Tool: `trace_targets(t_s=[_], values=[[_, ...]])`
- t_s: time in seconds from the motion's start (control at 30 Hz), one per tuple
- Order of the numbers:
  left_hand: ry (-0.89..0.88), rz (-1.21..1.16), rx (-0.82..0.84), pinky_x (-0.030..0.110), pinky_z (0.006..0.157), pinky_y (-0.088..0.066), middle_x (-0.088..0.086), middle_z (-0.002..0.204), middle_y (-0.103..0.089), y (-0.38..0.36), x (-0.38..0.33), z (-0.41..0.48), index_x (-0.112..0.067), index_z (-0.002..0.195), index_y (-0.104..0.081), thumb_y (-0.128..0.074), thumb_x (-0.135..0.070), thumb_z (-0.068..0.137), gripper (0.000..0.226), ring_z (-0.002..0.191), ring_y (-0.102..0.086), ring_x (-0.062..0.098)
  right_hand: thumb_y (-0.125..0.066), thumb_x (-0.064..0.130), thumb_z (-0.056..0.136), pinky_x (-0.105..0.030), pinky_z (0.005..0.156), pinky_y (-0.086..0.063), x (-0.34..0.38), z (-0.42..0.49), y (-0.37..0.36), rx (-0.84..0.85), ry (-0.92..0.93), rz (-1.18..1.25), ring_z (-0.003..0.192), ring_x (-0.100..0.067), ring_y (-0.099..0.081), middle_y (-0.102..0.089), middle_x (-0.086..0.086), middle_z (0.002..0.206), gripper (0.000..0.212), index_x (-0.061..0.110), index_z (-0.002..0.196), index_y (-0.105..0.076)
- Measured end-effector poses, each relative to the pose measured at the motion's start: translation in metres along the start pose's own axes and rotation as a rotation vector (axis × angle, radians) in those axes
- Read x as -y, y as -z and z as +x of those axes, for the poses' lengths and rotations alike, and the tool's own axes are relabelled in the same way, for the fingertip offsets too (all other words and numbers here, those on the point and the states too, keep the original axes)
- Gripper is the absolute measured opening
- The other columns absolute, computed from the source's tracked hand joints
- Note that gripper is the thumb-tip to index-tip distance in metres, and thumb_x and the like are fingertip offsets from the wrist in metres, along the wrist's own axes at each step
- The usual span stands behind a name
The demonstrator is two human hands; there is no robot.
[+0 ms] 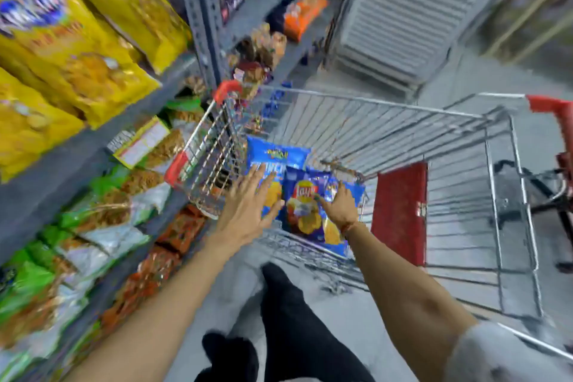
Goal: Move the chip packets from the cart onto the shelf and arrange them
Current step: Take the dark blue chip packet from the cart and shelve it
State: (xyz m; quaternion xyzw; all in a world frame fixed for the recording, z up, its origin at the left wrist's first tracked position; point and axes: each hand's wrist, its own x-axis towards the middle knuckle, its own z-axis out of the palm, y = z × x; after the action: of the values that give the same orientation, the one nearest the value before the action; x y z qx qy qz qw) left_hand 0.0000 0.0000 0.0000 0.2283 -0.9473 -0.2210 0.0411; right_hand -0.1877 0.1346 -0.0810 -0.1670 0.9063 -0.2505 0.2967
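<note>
Inside the silver wire cart [387,133], blue foil chip packets [305,201] remain unshelved; left hand [248,205] and right hand [339,206] reach down, grips released.

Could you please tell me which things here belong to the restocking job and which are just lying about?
Job: blue chip packets, cart, shelf, left hand, right hand.
Lying about: yellow bags, orange packets, second cart.

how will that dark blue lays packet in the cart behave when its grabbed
The Lay's packet looks puffed with air, so probably light and squashy. Its glossy film may slip under the right hand. The chips inside could crush if squeezed.
</note>
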Motion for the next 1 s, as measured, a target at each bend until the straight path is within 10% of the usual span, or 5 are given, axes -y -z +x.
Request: trace_targets(t_s=[0.23,0.37,0.57,1.0], values=[[0.061,0.09,0.112,0.037,0.092,-0.039,0.007,0.111,-0.07,-0.029,0.009,-0.001,-0.014,0.115,-0.062,-0.023,-0.055,0.086,0.064,0.107,-0.061,0.023,-0.074,0.025,0.08,-0.041,0.111,-0.036,-0.03,0.044,-0.035,0.248,-0.253,0.194,0.135,-0.034,-0.041,-0.038,-0.019,0.148,0.081,-0.002,0.142,-0.029],[0.063,0.121,0.059,0.037,0.079,-0.042,0.008,0.086,-0.074,-0.031,0.009,0.0,-0.013,0.096,-0.067,-0.034,-0.047,0.089,0.048,0.087,-0.067,0.026,-0.076,0.002,0.075,-0.006,0.06,-0.048,-0.044,0.064,-0.055,0.229,-0.29,0.322,0.082,-0.021,-0.056,-0.059,-0.007,0.09,0.047,0.005,0.108,-0.043],[0.085,0.062,0.016,0.037,0.079,-0.041,0.0,0.082,-0.074,-0.035,0.011,-0.002,-0.015,0.087,-0.068,-0.028,-0.044,0.092,0.05,0.081,-0.066,0.019,-0.085,0.022,0.067,-0.04,0.101,-0.046,-0.044,0.079,-0.071,0.219,-0.345,0.357,0.122,-0.029,-0.052,-0.05,-0.013,0.135,0.082,0.002,0.134,-0.04],[0.077,0.085,-0.008,0.034,0.08,-0.037,0.003,0.075,-0.074,-0.028,0.004,-0.004,-0.012,0.083,-0.069,-0.026,-0.042,0.091,0.053,0.074,-0.066,0.022,-0.08,0.023,0.072,-0.04,0.097,-0.049,-0.025,0.072,-0.038,0.195,-0.321,0.564,0.119,-0.03,-0.056,-0.051,-0.014,0.14,0.083,0.003,0.139,-0.036]])
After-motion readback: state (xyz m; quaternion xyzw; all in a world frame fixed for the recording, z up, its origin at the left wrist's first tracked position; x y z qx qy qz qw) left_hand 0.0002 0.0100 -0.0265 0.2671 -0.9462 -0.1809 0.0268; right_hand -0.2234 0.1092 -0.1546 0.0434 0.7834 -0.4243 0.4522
